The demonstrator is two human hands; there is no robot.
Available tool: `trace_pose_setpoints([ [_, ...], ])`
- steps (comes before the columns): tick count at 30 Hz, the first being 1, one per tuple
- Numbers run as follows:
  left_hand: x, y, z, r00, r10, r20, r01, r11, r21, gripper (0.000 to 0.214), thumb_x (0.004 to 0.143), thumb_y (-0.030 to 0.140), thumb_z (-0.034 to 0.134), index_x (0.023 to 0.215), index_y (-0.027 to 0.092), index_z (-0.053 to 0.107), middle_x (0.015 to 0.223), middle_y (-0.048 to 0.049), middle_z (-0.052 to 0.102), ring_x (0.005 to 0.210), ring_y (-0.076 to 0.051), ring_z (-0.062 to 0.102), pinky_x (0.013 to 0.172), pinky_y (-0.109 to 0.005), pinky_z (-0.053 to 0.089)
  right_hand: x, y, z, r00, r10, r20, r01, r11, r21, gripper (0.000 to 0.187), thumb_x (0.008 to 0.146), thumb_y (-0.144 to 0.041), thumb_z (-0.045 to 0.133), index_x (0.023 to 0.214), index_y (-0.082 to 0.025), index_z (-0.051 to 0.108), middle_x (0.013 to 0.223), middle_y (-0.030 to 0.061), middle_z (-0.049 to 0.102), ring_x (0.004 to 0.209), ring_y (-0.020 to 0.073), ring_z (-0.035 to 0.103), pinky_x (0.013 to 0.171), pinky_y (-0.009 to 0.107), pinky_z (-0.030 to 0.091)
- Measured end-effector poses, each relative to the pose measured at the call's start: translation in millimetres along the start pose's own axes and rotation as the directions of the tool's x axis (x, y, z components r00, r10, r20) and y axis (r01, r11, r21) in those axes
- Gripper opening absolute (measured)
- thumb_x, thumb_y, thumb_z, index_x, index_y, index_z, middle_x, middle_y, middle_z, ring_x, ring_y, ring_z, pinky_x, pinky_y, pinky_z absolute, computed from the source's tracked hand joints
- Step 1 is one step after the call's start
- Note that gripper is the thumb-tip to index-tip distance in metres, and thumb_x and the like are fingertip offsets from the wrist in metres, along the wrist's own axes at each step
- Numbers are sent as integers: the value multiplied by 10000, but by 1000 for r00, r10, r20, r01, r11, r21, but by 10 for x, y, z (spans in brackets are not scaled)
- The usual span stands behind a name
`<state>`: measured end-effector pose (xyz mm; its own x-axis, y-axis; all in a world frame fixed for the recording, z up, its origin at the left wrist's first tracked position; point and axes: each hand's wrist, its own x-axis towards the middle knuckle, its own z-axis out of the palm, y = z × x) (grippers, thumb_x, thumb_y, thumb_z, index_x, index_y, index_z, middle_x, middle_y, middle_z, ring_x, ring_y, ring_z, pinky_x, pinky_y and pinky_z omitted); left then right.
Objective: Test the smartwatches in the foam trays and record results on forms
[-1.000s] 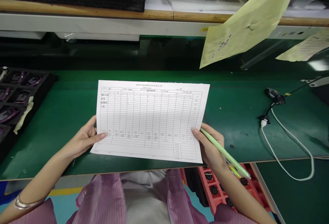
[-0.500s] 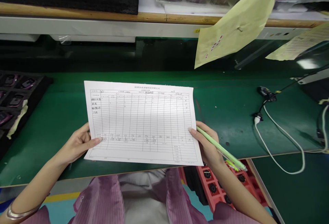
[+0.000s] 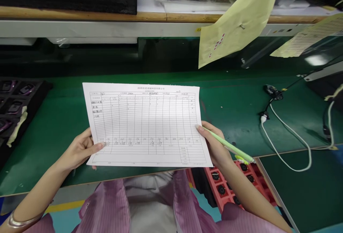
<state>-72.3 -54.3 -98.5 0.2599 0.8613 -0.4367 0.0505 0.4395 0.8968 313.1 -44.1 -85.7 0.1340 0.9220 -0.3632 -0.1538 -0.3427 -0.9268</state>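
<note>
A white printed form sheet (image 3: pixel 146 122) with a ruled table and handwritten numbers is held above the green bench (image 3: pixel 235 108). My left hand (image 3: pixel 81 149) pinches the sheet's lower left edge, thumb on top. My right hand (image 3: pixel 214 143) grips the lower right edge and also holds a light green pen (image 3: pixel 227 145) that points down to the right.
A black tray (image 3: pixel 16 101) of purple parts sits at the left edge. A white cable with a plug (image 3: pixel 284 133) lies at the right. Yellow papers (image 3: pixel 235 22) hang from the shelf above. A red tray (image 3: pixel 227 183) stands below the bench edge.
The sheet and both hands have shifted slightly left in the view, and the sheet has tilted a little clockwise. Both hands keep their hold.
</note>
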Motion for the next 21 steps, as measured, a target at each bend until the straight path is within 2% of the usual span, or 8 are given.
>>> trace_pose_setpoints([
  [4,-8,44,35,999,25,41,-25,1000,7,727,812,307,699,1436,362,329,1232,-80,659,459,-157,653,343,-279,576,-51,-62,-25,1000,-15,-3,15,1000,-25,213,686,-421,796,828,-273,737,801,28,726,689,232,660,578,309,527],
  [8,-13,115,126,991,84,100,-84,996,-3,646,835,302,671,1402,350,364,1202,-63,672,526,-168,674,380,-269,582,-131,-137,-124,992,-99,-83,91,991,-97,269,641,-434,829,826,-258,743,775,34,728,662,246,659,532,322,519],
  [11,-13,201,232,978,132,163,-129,991,-30,593,875,288,626,1395,343,345,1190,-61,672,597,-160,688,434,-239,586,-246,-219,-232,967,-198,-158,170,970,-172,240,674,-425,815,833,-260,744,795,38,735,682,252,673,519,320,522],
  [14,-16,318,356,943,202,264,-184,979,-91,599,906,265,588,1416,332,282,1195,-81,665,620,-152,693,458,-223,574,-402,-307,-358,928,-304,-213,249,935,-251,202,710,-416,792,861,-291,743,804,26,734,692,268,685,479,327,537],
  [16,-27,401,437,920,240,309,-212,970,-123,604,916,245,575,1427,313,259,1197,-95,663,716,-173,711,554,-248,596,-496,-357,-450,899,-362,-245,286,911,-299,187,720,-414,784,874,-318,743,789,11,730,671,272,683,437,331,538],
  [18,-41,473,508,904,267,334,-228,962,-151,600,919,220,571,1426,292,259,1207,-98,657,903,-208,703,726,-298,601,-547,-408,-543,863,-418,-285,316,886,-340,166,722,-412,783,866,-339,744,800,0,730,669,270,679,409,331,533],
  [21,-29,528,584,878,268,398,-213,961,-177,621,900,192,591,1419,263,256,1209,-104,652,1106,-245,630,892,-356,544,-496,-493,-660,817,-471,-332,344,861,-375,148,731,-397,783,869,-357,745,842,-9,732,702,272,681,422,338,541],
])
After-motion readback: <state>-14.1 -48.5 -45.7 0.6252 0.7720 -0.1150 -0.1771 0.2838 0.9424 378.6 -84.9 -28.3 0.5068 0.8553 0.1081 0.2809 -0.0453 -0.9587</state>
